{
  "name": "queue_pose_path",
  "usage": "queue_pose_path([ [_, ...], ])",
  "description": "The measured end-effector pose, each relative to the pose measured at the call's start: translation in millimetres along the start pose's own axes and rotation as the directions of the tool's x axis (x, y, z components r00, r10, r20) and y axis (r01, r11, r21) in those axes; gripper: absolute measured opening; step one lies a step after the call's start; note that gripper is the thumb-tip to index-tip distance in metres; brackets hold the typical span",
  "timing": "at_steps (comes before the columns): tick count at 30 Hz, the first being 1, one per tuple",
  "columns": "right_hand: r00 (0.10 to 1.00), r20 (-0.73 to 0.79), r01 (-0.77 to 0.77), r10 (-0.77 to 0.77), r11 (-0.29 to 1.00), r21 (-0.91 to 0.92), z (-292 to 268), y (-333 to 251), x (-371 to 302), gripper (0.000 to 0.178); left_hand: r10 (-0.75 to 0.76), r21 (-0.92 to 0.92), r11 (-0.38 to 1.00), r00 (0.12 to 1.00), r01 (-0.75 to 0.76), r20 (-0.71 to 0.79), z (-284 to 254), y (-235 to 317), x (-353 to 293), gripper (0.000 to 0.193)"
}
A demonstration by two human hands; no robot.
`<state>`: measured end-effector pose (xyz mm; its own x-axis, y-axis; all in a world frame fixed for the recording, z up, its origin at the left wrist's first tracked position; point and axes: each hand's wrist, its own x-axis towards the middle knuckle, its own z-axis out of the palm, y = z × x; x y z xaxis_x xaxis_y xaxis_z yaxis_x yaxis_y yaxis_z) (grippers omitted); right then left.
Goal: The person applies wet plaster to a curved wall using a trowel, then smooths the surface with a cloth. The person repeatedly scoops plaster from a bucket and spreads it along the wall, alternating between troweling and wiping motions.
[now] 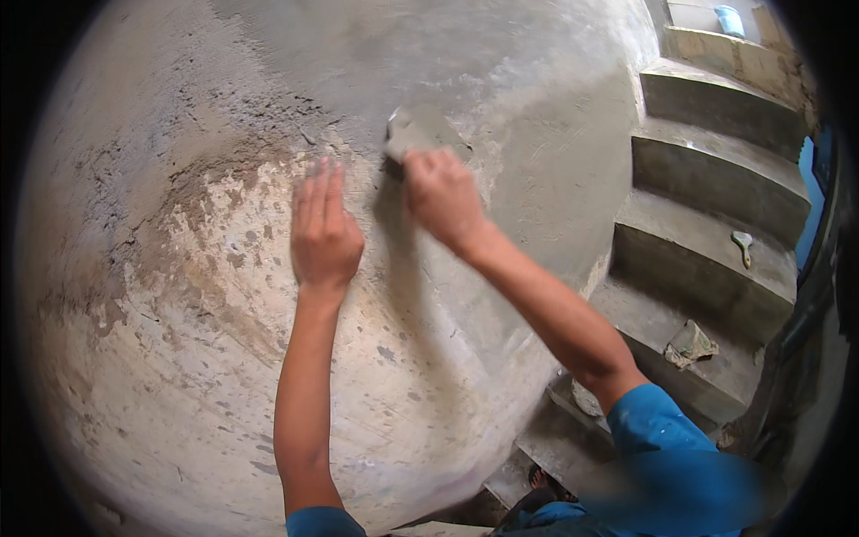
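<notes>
In front of me rises a plaster wall (224, 376), bare and flaking lower down, with rough wet mortar at the upper left and smoother grey render at the upper right. My right hand (443, 197) is closed around a trowel (428, 130), and the fist hides its handle. The trowel's flat grey blade lies against the wall at the border between rough and smooth plaster. To its left, my left hand (327, 234) is open, fingers stretched upward and palm toward the wall, holding nothing. Whether that palm touches the wall I cannot tell.
Concrete stairs (707, 192) climb along the right side. A paintbrush (743, 248) lies on one step, and a crumpled, dirty cloth or bag (690, 345) on a lower one. Near the top stands a light blue bucket (729, 21). My foot (539, 476) shows at the bottom.
</notes>
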<state>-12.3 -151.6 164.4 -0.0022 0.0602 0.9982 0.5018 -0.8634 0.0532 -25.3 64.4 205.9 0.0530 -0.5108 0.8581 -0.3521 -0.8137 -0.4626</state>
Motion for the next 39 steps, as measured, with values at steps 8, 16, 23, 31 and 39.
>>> queue_pose_path([
  [8,0.949,-0.199,-0.286,0.246,0.935,-0.21,-15.1,9.4,-28.3,0.031,0.016,-0.034,0.999,0.999,-0.017,-0.043,-0.1,-2.7,-4.2,0.06],
  [16,0.983,-0.174,0.048,-0.052,0.999,-0.024,1.6,-15.7,-44.4,0.033,0.017,-0.021,1.0,1.0,-0.017,0.014,-2.4,2.9,0.2,0.061],
  [23,0.917,-0.136,-0.395,0.375,0.904,-0.167,-15.9,59.6,-11.5,0.025,0.013,-0.02,1.0,1.0,-0.012,0.022,2.5,-1.5,-3.7,0.06],
  [31,0.997,-0.051,-0.062,0.064,0.998,0.03,-1.1,-39.2,-62.5,0.033,-0.013,-0.129,0.992,0.997,0.003,-0.08,-0.4,-0.4,-1.3,0.06],
  [39,0.973,-0.178,-0.18,0.144,0.962,-0.205,5.4,-8.4,-87.4,0.029,-0.006,-0.074,0.997,1.0,0.007,0.007,1.2,-0.5,-2.1,0.062],
])
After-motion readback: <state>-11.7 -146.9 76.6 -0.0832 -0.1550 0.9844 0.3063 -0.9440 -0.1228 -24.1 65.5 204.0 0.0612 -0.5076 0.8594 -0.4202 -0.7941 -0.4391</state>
